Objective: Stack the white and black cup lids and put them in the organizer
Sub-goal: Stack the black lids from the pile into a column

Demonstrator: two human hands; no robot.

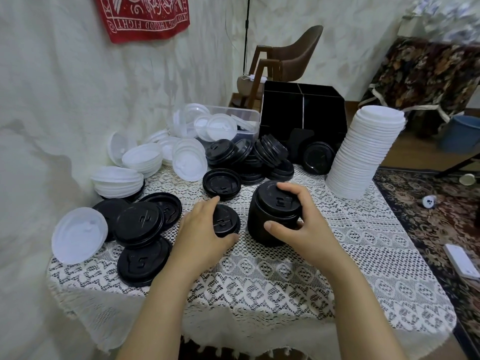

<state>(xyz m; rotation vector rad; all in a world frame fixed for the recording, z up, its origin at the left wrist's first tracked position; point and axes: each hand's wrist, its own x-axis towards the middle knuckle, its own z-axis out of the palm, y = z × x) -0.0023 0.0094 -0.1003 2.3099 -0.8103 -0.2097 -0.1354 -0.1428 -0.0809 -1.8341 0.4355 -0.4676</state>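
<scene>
White cup lids [122,179] lie heaped at the back left of the lace tablecloth [259,281], and a single white lid [79,235] leans at the table's left edge. Just beside it, loose black lids [140,224] overlap one another. Next comes my left hand [205,229], with fingers and thumb curled round one black lid [225,221]. I cannot tell whether that lid touches the cloth. Just to its right the black stack [270,224] stands upright on the cloth. My right hand [298,224] grips its top, thumb on the near side and fingers over the far rim. Behind it, past a pile of black lids [259,157], stands the black organizer [301,110]. Its compartments are too dark to see into. At the right a tall white stack [363,152] leans slightly, well apart from both hands.
</scene>
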